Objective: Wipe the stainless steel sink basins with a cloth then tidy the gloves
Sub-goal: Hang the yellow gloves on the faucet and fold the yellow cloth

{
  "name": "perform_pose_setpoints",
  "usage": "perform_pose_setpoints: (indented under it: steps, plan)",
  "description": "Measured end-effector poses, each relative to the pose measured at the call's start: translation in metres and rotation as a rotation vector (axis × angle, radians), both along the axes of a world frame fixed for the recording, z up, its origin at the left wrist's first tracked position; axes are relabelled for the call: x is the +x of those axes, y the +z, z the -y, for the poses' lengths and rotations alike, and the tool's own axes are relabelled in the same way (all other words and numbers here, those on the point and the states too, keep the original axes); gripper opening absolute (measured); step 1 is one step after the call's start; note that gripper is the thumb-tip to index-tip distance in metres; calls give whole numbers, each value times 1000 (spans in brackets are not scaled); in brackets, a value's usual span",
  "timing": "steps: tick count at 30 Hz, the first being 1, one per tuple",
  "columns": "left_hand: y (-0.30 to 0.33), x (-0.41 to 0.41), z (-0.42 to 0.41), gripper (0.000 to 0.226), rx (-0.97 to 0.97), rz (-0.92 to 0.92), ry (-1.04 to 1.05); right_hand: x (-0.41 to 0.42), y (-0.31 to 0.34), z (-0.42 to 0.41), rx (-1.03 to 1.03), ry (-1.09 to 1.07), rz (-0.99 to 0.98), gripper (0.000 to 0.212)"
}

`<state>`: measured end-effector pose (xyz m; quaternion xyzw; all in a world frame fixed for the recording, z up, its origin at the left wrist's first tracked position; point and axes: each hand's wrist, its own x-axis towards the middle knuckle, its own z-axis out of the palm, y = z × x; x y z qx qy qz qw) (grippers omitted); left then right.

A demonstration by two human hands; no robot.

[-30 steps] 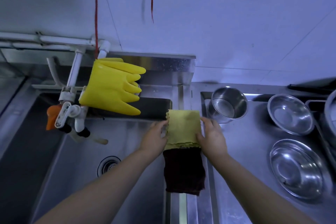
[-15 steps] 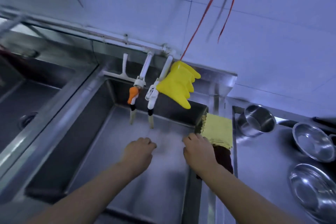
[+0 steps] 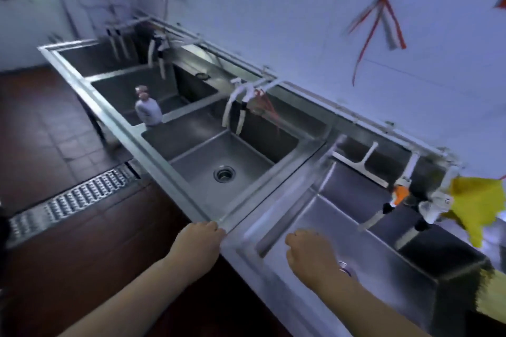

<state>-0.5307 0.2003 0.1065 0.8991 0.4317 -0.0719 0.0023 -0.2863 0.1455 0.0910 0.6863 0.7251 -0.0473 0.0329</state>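
Note:
A row of stainless steel sink basins runs from the far left to the near right. My left hand (image 3: 198, 239) hovers over the front rim near the divider of the middle basin (image 3: 227, 156), fingers curled, holding nothing. Over the nearest basin (image 3: 369, 257) is my right hand (image 3: 309, 250), also curled and empty. The yellow gloves (image 3: 476, 205) hang on the faucet pipe at the right edge. A yellow cloth (image 3: 488, 295) drapes over the basin's right divider at the frame's edge.
A soap bottle (image 3: 147, 107) stands on the divider of a farther basin. Faucets with white pipes (image 3: 238, 107) and an orange-handled tap (image 3: 398, 195) hang over the basins. A floor drain grate (image 3: 71, 200) lies in the brown tiled floor to the left.
The view has swung left, showing more basins. Both hands have left the folded cloth on the divider and moved left, empty. The gloves and cloth now sit at the right edge.

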Motion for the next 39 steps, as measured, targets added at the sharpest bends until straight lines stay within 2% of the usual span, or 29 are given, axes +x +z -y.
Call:
perform_pose_setpoints:
  steps: [3, 5, 9, 15, 20, 31, 39]
  plan:
    - [5, -92, -8, 28, 14, 17, 203, -81, 9, -31, 0, 115, -42, 11]
    - [8, -142, -12, 30, 51, 35, 292, -127, 17, -51, 57, 210, -1, 7]
    - [18, -212, -18, 26, 64, 55, 443, -193, 24, -88, 114, 304, -36, 16]
    - [7, -262, -41, 27, 20, 66, 588, -243, 26, -151, 89, 394, -27, 28]
    - [3, -297, -97, 28, -10, 20, 637, -268, 13, -234, 39, 415, -64, 24]
    - [33, -330, -304, 33, -22, 52, 633, -297, 14, -438, 99, 329, -175, 23]
    - [9, -346, -402, 30, -109, 81, 537, -317, 25, -527, 107, 244, -227, 23]
